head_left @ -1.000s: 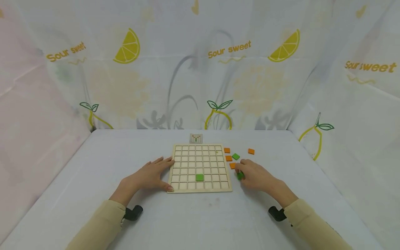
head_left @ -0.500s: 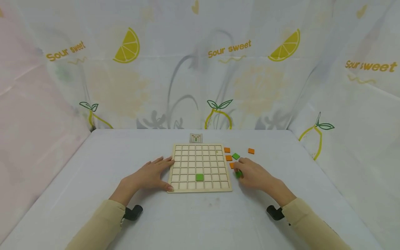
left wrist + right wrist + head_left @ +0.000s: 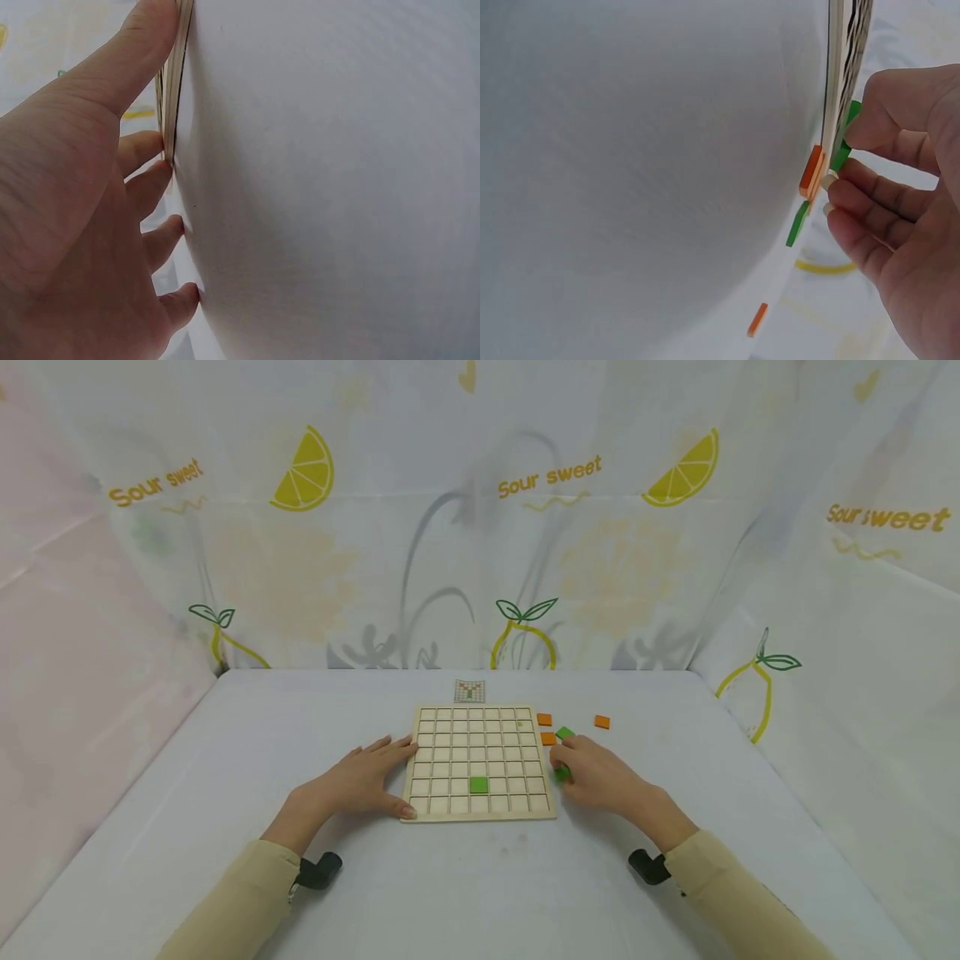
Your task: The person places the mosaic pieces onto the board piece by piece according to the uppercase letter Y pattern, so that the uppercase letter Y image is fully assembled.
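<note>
A wooden grid board (image 3: 450, 768) lies flat on the white table, with one green tile (image 3: 478, 785) set in a cell of its second row from the front. My left hand (image 3: 358, 781) rests at the board's left edge, fingers spread, thumb at the front left corner. At the right edge, my right hand (image 3: 600, 777) pinches another green square tile (image 3: 852, 114) between thumb and fingers. In the right wrist view this tile is raised off the table beside the board's edge. Part of it is hidden by the fingers.
Right of the board lie orange tiles (image 3: 547, 738), a loose green tile (image 3: 566, 732) near my right hand, and a lone orange tile (image 3: 602, 722) farther right. Behind the board is a small pattern card (image 3: 469, 691). A printed cloth (image 3: 480, 527) hangs along the back.
My right hand has moved left toward the board's right edge, carrying the green tile. It now covers the nearest orange tile. My left hand has stayed in place.
</note>
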### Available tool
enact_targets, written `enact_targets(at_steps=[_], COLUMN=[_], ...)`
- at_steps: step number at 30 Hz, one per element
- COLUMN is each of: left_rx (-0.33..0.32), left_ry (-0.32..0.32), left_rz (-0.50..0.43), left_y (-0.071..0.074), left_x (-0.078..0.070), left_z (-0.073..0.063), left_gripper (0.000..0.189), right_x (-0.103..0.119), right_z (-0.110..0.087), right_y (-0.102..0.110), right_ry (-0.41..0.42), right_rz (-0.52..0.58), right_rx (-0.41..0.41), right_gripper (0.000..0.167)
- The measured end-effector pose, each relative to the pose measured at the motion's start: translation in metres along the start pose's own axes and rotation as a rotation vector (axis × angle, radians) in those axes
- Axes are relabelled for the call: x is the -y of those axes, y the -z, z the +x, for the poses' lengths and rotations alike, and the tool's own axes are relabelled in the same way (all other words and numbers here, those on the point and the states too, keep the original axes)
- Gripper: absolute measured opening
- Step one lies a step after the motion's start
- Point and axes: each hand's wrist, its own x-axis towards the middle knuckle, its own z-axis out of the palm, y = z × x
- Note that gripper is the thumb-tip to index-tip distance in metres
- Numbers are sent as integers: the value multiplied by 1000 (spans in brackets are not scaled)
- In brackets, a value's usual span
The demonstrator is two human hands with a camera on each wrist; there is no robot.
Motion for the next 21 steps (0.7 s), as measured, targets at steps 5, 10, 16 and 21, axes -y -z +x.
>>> enact_targets(at_steps=[5, 10, 16, 21], left_rx=[2, 1, 4, -2], left_ry=[1, 1, -3, -18], left_rz=[0, 4, -1, -3], left_y=[-1, 0, 1, 2], left_x=[1, 1, 1, 0], left_z=[0, -1, -3, -4], left_gripper=[111, 111, 111, 112], right_x=[3, 5, 11, 15], right_z=[2, 6, 12, 15], right_y=[-1, -3, -2, -2], right_ry=[3, 28, 52, 46], right_rz=[11, 2, 9, 20], right_rx=[4, -9, -15, -5], right_gripper=[23, 24, 23, 24])
